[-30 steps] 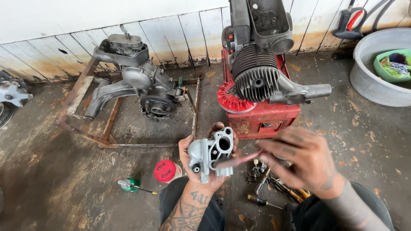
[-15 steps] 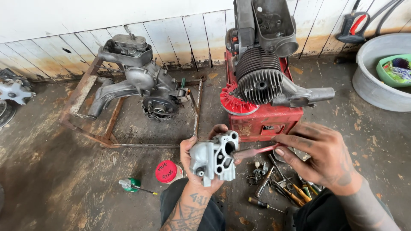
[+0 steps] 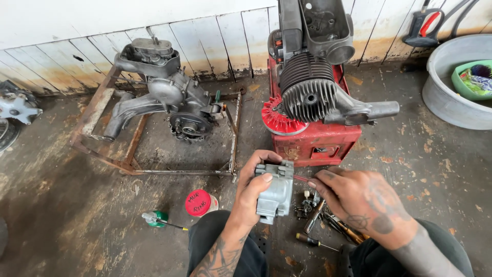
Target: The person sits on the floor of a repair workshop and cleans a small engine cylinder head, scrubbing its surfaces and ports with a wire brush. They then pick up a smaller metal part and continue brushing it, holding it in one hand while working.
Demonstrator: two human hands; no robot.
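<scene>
While gripped upright over the lap, grey cast carburettor body (image 3: 275, 192) wrapped by left hand (image 3: 253, 197), thumb across its face to steady it. Right hand (image 3: 361, 200) pinched narrow on thin red-tipped tool (image 3: 301, 178), probably a screwdriver, tip at body's side. Loose tools (image 3: 320, 225) below on concrete floor (image 3: 77, 215); red engine stand (image 3: 318, 143) just beyond.

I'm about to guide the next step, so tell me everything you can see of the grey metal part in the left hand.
The grey metal part is a small, dull, cast-looking block with a ribbed top edge and a smooth rounded body. It is held above the floor in front of the red box. The left hand wraps it from the left, thumb across its face. A thin red-handled tool in the right hand meets its right side.
</scene>
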